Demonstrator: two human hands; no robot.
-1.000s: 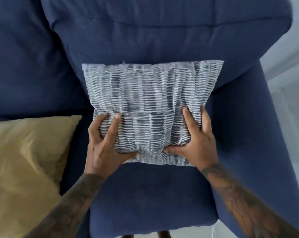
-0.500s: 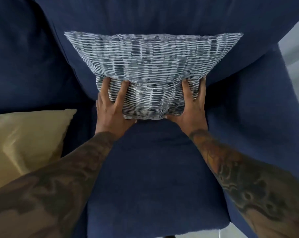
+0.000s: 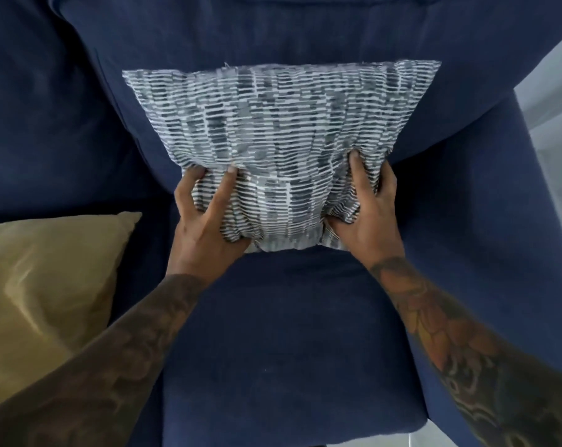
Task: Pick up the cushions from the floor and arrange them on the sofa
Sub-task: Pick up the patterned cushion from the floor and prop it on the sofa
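A grey-and-white patterned cushion (image 3: 279, 130) leans upright against the backrest of the navy blue sofa (image 3: 289, 343), at its right end. My left hand (image 3: 205, 217) grips the cushion's lower left part. The lower right part is held by my right hand (image 3: 366, 211), its fingers pressed into the fabric. The cushion's bottom edge rests on the seat. A mustard yellow cushion (image 3: 44, 291) lies on the seat to the left, partly behind my left forearm.
The sofa's right armrest (image 3: 486, 240) runs along the right side. Beyond it, pale floor and wall (image 3: 556, 101) show at the right edge. Bare seat lies between the cushion and the sofa's front edge.
Both hands pushed the patterned cushion up and back against the backrest, then it settled lower. My hands keep hold of its bottom corners, and the right fingers dig in deeper.
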